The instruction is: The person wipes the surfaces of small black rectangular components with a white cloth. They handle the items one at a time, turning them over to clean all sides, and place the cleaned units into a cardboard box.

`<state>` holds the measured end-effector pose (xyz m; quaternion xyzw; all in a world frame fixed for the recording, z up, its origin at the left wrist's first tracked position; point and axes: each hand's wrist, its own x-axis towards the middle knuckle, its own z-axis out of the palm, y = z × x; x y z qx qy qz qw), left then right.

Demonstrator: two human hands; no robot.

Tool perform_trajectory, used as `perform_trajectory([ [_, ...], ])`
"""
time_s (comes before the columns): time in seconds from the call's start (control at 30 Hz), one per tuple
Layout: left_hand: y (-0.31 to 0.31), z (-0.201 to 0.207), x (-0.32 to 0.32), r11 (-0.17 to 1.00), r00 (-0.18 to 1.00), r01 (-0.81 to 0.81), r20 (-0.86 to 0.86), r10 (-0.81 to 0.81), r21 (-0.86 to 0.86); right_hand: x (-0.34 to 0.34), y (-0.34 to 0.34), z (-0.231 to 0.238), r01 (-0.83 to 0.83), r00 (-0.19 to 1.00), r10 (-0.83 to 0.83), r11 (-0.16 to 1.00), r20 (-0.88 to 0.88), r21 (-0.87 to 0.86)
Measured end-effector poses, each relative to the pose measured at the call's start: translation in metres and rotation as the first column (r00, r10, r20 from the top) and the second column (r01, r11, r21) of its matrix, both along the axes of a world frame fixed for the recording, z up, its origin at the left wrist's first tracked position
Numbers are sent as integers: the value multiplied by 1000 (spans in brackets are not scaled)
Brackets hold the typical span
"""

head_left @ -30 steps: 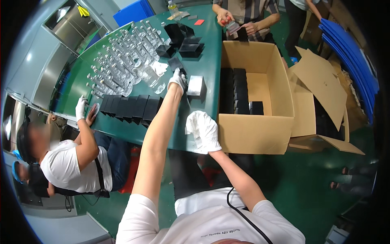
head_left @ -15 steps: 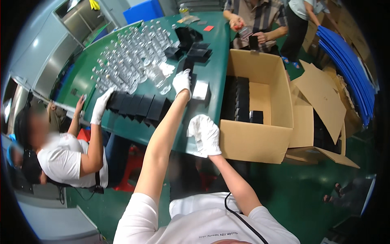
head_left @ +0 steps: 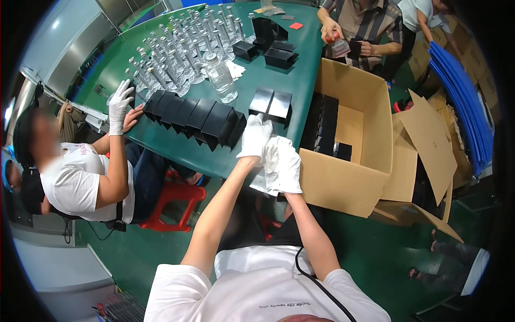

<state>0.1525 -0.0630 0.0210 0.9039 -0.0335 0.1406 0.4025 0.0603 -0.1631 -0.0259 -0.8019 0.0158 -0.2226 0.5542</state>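
Note:
My left hand (head_left: pixel 255 140), in a white glove, has its fingers curled against the near end of the left one of two black boxes (head_left: pixel 262 101); what is inside the fingers is hidden. The other black box (head_left: pixel 280 107) lies right beside it, its top shining pale. Close against my left hand, my right hand (head_left: pixel 287 174), also gloved, is closed on a crumpled white cloth (head_left: pixel 271 169) at the table's near edge. To the left runs a row of black boxes (head_left: pixel 196 119), leaning together. Behind them stands a clear bottle (head_left: pixel 220 80).
Many clear, slim-necked pieces (head_left: pixel 188 48) crowd the green table (head_left: pixel 300 59). More black boxes (head_left: pixel 279 56) stand toward the back. An open carton (head_left: pixel 343 182) with black boxes inside adjoins the table's right edge. One co-worker (head_left: pixel 88 177) sits left; another (head_left: pixel 370 32) stands beyond the carton.
My left hand has come back toward me from the far boxes, beside my right hand. Two boxes now lie side by side where one lay. The seated co-worker's gloved hand has lifted off the row.

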Motion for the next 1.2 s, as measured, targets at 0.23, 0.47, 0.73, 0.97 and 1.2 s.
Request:
perform_trajectory([
  [0.23, -12, 9, 13, 977, 991, 31, -131, -3, 213, -22, -61, 35, 1, 967, 146, 817, -208, 577],
  [0.47, -7, -13, -23, 982, 987, 80, 126, -102, 172, -15, -97, 107, 161, 985, -170, 809, -37, 565],
  [0.73, 13, -19, -68, 997, 987, 67, 142, -70, 25, 27, -17, 92, -65, 976, 216, 453, 38, -889],
  [0.97, 12, -16, -61, 984, 963, 153, 236, -128, -91, 99, -56, 45, -70, 985, 172, 442, 8, -894],
  [1.2, 8, -33, -56, 992, 982, 100, 165, -86, -77, 100, 6, 81, -44, 968, 244, 396, 59, -917],
])
